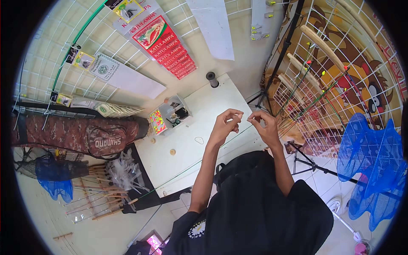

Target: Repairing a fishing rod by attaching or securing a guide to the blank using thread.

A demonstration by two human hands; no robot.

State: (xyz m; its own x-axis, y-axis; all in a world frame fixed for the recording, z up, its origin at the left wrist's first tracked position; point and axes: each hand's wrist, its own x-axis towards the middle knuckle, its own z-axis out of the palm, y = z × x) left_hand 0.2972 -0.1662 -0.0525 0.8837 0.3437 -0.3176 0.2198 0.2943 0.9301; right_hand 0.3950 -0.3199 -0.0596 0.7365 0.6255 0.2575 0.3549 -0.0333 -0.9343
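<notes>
Both of my hands are raised over the white table (191, 170), a small gap between them. My left hand (226, 124) is closed in a pinch, thumb against index finger. Facing it, my right hand (265, 128) pinches too. Whatever lies between the fingertips is too fine to make out. A thin green fishing rod (174, 178) slants across the table from the lower left and passes below my hands. On the tabletop are a thin pale loop (199, 137) and a small round tan piece (172, 151).
A white box (183, 111) with dark items and a colourful packet (157, 122) stands at the table's far left. A dark cylinder (211, 80) is at the back corner. A camouflage rod bag (85, 134) lies left. Right are a wire rack (323, 85) with rods and blue nets (369, 165).
</notes>
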